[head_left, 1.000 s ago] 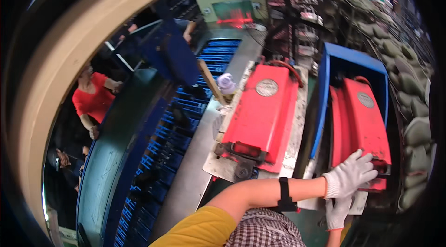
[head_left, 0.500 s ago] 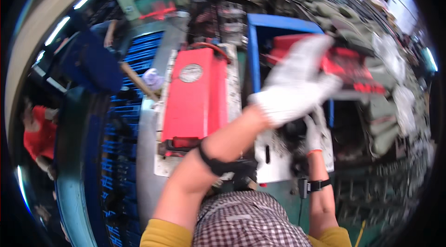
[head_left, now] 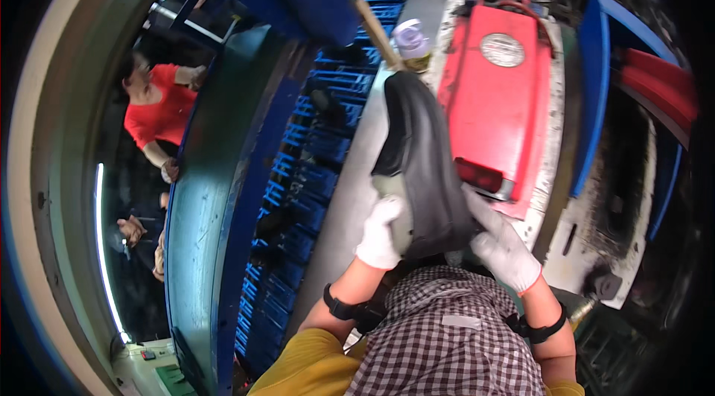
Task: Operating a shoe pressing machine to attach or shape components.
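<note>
A black leather shoe upper point(head_left: 436, 180) is pulled over a grey-green shoe last point(head_left: 397, 206), held up in front of my apron with the toe pointing away. My left hand point(head_left: 381, 236), in a white glove, grips the last at its near left side. My right hand point(head_left: 505, 251), also gloved in white, presses against the right side of the upper near the heel, its fingertips partly hidden behind the leather. Just beyond the shoe is a red machine cover point(head_left: 499, 98) with a round metal badge.
A blue rack line point(head_left: 298, 180) and a teal conveyor belt point(head_left: 195, 210) run along the left. Across the belt stands a person in red point(head_left: 160, 109). A purple-white tape roll point(head_left: 410, 40) and a wooden handle point(head_left: 378, 35) lie ahead. A blue-framed machine point(head_left: 592, 98) stands right.
The view has swung left. My hands have left the blue-framed machine on the right and come together before my body, now with the black shoe upper on its last between them.
</note>
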{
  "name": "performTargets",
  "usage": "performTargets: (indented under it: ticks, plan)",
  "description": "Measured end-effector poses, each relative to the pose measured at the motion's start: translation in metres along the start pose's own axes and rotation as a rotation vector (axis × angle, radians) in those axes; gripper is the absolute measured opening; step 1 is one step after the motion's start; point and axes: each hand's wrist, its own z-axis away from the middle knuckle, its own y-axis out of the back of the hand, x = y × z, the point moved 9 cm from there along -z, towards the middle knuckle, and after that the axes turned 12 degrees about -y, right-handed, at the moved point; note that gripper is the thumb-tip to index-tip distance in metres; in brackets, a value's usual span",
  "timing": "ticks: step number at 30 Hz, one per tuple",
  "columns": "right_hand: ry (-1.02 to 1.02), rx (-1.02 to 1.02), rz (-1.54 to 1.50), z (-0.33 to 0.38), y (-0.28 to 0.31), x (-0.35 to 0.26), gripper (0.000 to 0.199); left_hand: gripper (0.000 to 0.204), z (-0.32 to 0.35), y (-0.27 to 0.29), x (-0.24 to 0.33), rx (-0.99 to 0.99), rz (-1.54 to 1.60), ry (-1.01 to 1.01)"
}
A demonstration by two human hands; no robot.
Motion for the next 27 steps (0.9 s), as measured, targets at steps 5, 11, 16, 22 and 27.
performTargets:
  ticks: [5, 11, 16, 22, 27]
  plan:
    - [0.161, 0.471, 0.527, -0.009, -0.013, 0.008, 0.041, 0.034, -0.006, 0.170, 0.022, 0.454, 0.034, -0.092]
    - [0.018, 0.548, 0.762, -0.011, -0.034, 0.052, 0.043, 0.064, -0.144, 0.382, 0.019, 0.672, -0.203, -0.151]
    - [-0.066, 0.551, 0.832, -0.011, -0.036, 0.063, 0.044, 0.088, -0.235, 0.447, 0.072, 0.844, -0.472, -0.414]
    - [-0.120, 0.513, 0.871, -0.010, -0.040, 0.077, 0.048, 0.104, -0.297, 0.456, 0.088, 0.911, -0.942, -0.215]
    - [-0.099, 0.505, 0.896, -0.005, -0.040, 0.083, 0.047, 0.097, -0.275, 0.461, 0.081, 0.667, -1.054, -0.272]
